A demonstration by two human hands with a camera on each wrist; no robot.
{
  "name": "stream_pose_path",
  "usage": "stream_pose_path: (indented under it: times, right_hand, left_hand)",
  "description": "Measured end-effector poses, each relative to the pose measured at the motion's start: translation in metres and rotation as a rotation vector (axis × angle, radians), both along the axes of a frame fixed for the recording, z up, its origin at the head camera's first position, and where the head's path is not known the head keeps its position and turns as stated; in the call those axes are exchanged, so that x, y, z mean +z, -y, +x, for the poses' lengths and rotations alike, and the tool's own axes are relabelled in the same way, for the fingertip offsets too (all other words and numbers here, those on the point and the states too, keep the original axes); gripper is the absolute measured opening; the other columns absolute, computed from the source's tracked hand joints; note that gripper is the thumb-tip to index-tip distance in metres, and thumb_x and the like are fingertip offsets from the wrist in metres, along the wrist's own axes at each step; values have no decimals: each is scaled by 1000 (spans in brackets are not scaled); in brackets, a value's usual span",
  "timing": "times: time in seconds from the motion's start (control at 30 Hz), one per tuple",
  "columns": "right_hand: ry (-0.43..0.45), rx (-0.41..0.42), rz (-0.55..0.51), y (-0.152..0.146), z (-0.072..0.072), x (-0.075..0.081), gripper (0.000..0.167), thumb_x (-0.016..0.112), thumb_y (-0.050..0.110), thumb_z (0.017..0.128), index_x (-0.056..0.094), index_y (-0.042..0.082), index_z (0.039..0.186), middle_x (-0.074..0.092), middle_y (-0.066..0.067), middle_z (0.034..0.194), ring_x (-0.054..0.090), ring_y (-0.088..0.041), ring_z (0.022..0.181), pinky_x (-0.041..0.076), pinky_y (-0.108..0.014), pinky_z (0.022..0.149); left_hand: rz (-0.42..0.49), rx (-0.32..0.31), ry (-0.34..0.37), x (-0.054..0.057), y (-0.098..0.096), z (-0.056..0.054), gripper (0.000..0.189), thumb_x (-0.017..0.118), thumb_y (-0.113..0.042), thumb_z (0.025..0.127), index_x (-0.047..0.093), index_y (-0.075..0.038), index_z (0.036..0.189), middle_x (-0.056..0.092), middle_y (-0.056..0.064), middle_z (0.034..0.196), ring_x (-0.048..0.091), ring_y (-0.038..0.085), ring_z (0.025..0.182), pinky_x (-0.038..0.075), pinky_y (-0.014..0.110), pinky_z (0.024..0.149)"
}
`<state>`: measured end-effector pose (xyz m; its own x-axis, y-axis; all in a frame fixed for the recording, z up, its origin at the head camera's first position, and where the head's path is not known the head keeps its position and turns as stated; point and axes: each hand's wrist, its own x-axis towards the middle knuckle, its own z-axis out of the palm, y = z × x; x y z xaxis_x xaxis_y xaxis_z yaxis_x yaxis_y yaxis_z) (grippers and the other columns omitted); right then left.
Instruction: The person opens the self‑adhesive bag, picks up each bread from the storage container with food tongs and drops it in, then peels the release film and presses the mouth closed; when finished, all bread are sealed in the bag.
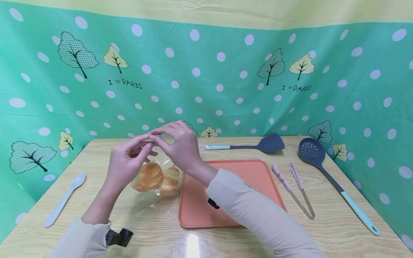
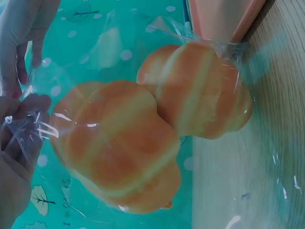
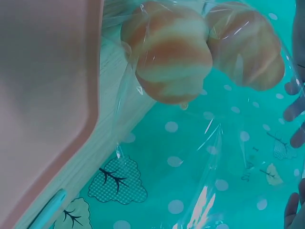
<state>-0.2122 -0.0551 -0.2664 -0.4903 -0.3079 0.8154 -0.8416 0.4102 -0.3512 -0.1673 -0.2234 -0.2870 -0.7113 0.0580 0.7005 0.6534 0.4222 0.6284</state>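
Observation:
Two bread rolls, golden brown with paler bands, sit inside a clear plastic bag. In the head view the bag hangs beneath both hands, left of the tray. My left hand pinches the bag's upper edge between thumb and fingers. Right beside it, fingertips nearly meeting, my right hand pinches the same edge with thumb and forefinger. Both wrist views show the rolls side by side low in the bag, with loose, creased film above them.
A pink-orange tray lies right of the bag, partly under my right forearm. Behind it is a dark turner; to its right are tongs and a slotted skimmer. A pale spoon lies far left. A patterned green curtain encloses the table.

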Motion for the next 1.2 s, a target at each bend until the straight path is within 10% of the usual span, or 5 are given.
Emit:
stream_pose_path:
  times: [0.33,0.57,1.2]
  right_hand:
    - [-10,-67,51,-1,3,2,10,77,19,93,82,12,98,78,3,95,67,-13,85,44,-16,70]
    - [0,-63,2,0,2,1,9,73,15,94,80,10,95,77,1,89,68,-11,81,44,-22,75]
    - [470,63,-96,3,6,5,10,60,9,101,68,3,99,64,-4,94,57,-14,85,46,-18,77]
  left_hand:
    - [-261,113,-204,-3,1,-6,36,71,16,85,69,9,120,77,15,88,73,11,68,51,8,62]
    - [-225,81,-187,-3,-1,-4,38,68,18,86,69,8,123,77,17,89,72,5,69,51,9,58]
    - [-127,29,-42,-8,0,-2,35,67,13,90,72,1,123,77,14,92,67,-5,68,53,14,58]
